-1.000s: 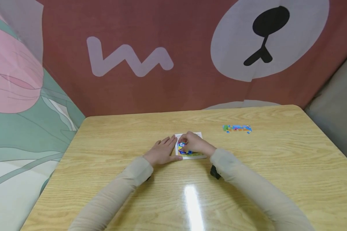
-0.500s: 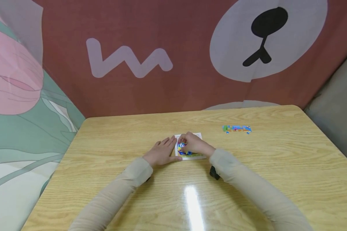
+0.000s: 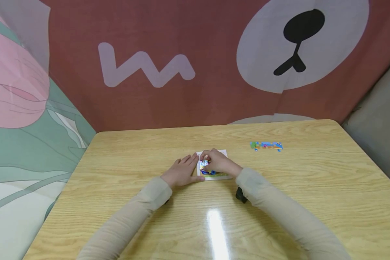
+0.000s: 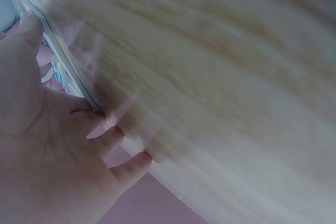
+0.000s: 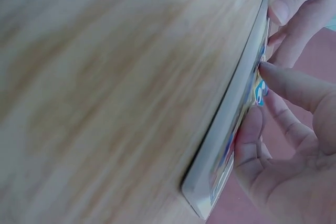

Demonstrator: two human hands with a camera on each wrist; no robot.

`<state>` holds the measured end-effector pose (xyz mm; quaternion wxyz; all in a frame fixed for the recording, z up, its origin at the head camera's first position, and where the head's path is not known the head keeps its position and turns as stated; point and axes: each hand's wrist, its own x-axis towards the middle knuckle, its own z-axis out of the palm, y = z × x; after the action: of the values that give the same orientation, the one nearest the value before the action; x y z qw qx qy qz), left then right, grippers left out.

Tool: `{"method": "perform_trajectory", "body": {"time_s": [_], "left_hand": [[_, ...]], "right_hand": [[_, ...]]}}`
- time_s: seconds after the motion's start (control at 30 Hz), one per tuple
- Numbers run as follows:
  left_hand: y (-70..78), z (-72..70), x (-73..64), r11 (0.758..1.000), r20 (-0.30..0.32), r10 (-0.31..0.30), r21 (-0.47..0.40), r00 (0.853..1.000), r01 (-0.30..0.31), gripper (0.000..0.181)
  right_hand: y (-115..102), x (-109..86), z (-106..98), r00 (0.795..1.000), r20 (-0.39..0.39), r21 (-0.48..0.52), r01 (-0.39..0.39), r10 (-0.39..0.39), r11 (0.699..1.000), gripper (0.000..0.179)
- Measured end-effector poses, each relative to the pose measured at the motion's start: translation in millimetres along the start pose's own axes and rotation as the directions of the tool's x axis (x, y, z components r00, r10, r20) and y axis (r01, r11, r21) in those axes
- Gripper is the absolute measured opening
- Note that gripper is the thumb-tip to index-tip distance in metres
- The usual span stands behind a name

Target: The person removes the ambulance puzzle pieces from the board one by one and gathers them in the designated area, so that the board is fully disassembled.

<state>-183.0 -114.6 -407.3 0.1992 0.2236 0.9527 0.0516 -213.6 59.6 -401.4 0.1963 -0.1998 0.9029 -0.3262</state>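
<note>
- Board (image 3: 219,177): white rim, coloured picture inside, lying flat near the middle of the table (image 3: 123,155); the board's centre is the clock reference, with 12 o'clock away from the person.
- Left hand (image 3: 181,172): at 9 o'clock, fingers extended and slightly spread. Index fingertip meets the board's edge at 10 o'clock; thumb lies along the near corner at 7 o'clock.
- Right hand (image 3: 219,161): reaches over the board from 3 o'clock. Thumb and index finger form a narrow pinch, holding a small piece.
- Small piece (image 5: 259,93): gripped over the 9 o'clock half of the board; an eye motif shows in the right wrist view. Whether it is seated cannot be told.
- Row of coloured pieces (image 3: 266,145): on the table at 2 o'clock, well apart from the board; individual outlines too small to tell.
- Black object (image 3: 241,195): beneath the right wrist, at 4 to 5 o'clock.
- Red-brown backdrop (image 3: 169,104): behind the table, at 12 o'clock; zigzag print at 11, animal muzzle print at 1.
</note>
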Motion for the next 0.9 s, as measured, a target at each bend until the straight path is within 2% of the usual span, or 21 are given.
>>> {"method": "perform_trajectory", "body": {"time_s": [0.57,0.77,0.9], "left_hand": [[0.3,0.9,0.4,1.0,0.001,-0.007,0.029,1.0,0.007,0.089],[0.2,1.7,1.3,1.0,-0.002,-0.014,0.027,1.0,0.014,0.088],[-0.7,2.9,2.8,0.999,-0.003,-0.014,0.031,1.0,0.014,0.088]], "right_hand": [[3,4.1,-7,1.0,0.015,0.025,0.009,-0.01,1.0,0.029],[4,1.4,-11,0.999,0.004,0.083,0.042,-0.043,0.996,0.024],[6,0.6,-13,0.999,-0.003,0.122,0.037,-0.037,0.992,0.02]]}}
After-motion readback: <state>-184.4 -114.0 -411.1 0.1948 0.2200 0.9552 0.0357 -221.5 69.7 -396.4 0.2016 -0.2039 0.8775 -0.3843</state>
